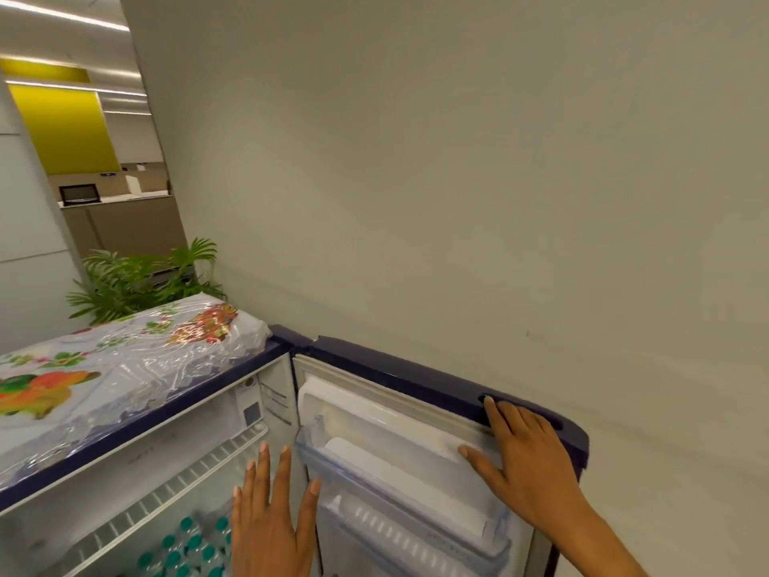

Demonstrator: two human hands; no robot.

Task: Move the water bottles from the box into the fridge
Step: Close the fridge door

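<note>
A plain pale grey wall [457, 181] fills the space above and beyond both sets of fingers. Below it we see a dark blue fridge [174, 406], its door [416, 378] standing wide open beside the wall. Left of our left fingers, a floral cloth under clear plastic film [125, 368] covers the fridge top, with a green leafy plant [137, 281] beyond it.

Our right hand [528, 456] lies flat on the door's upper inner edge. Its fingers are straight and spread and grip nothing, with the forefinger tip at the dark rim and the thumb on a white door shelf [374, 414]. Our left hand [270, 526] hovers before the fridge opening, fingers straight and apart, holding nothing.

Left of its fingertips runs a white slatted shelf [174, 485]. Just left of its palm, below that shelf, the clear water bottles with teal caps [191, 547] stand inside the fridge.
</note>
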